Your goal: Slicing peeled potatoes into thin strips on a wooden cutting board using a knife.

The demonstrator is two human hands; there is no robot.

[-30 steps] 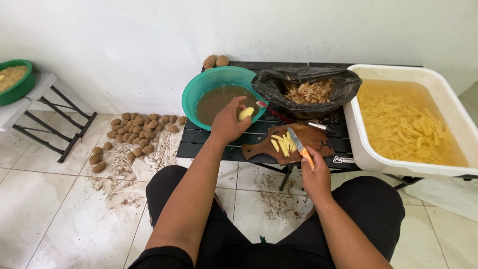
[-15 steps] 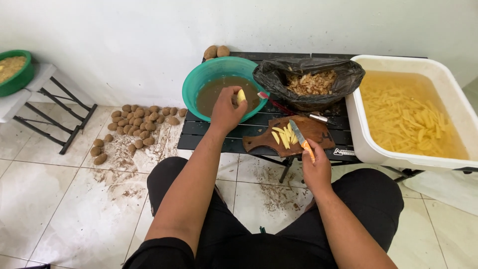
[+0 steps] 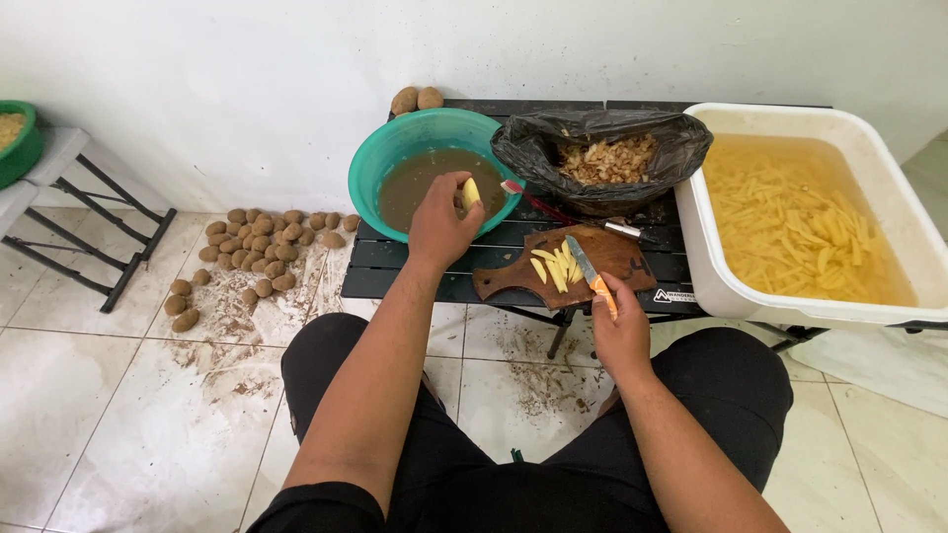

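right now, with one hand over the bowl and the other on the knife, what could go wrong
1. The left hand holds a peeled yellow potato piece over the teal plastic bowl of brown water; it might slip in and splash.
2. The right hand grips the orange-handled knife among cut strips on the small wooden board; strips could scatter.
3. That board sits near the black slatted table's front edge and could tip.

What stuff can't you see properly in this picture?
All in the head view:
- Peeled potato: mostly hidden by the left hand.
- Bottom of the teal bowl: hidden under murky brown water.
- Knife handle: wrapped by the right hand.
- Green tub: cut off by the left edge.
- White tub: far corner cut off by the right edge.
- Black bag: its folds hide how deep the peels go.
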